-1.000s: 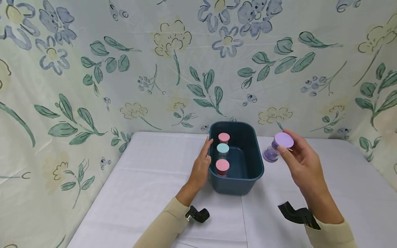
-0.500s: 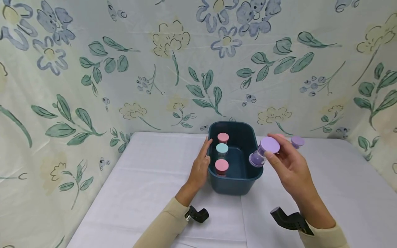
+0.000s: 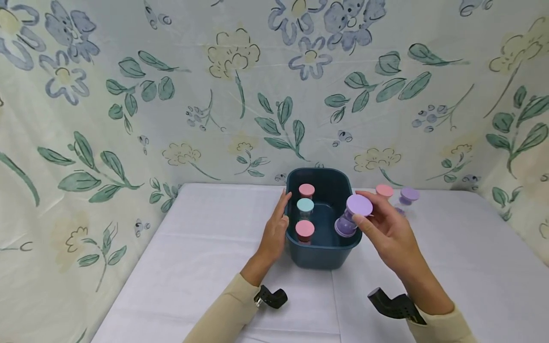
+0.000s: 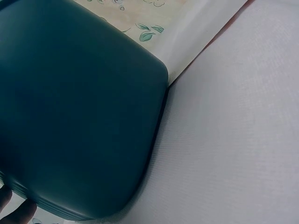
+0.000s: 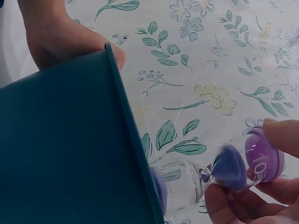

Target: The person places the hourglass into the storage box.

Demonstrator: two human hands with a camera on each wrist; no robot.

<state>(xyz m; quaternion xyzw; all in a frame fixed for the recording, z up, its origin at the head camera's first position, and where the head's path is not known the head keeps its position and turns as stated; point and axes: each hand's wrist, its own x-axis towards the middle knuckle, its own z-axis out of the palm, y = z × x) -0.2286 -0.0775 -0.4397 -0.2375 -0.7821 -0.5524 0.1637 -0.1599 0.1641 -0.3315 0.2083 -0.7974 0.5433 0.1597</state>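
Observation:
A dark teal bin (image 3: 322, 256) stands on the white-covered table. Along its left inner side are a near pink-capped sand timer (image 3: 305, 229), a teal-capped one (image 3: 305, 205) and a far pink-capped one (image 3: 306, 190). My left hand (image 3: 272, 233) rests with extended fingers against the bin's left outer wall. Between thumb and fingers, my right hand (image 3: 389, 240) pinches a purple sand timer (image 3: 359, 205) by its upper end, tilted over the bin's right side. In the right wrist view, its cap (image 5: 265, 158) bears a "10" and its lower end is partly hidden by the rim.
Beyond my right hand, a pink-capped timer (image 3: 384, 191) and a purple one (image 3: 409, 195) stand on the table (image 3: 206, 247), partly hidden by the hand. A flower-patterned cloth (image 3: 197, 85) hangs behind the table.
My right hand has carried the purple sand timer leftward from beside the bin to over its right side, uncovering the two timers behind. My left hand stays at the bin.

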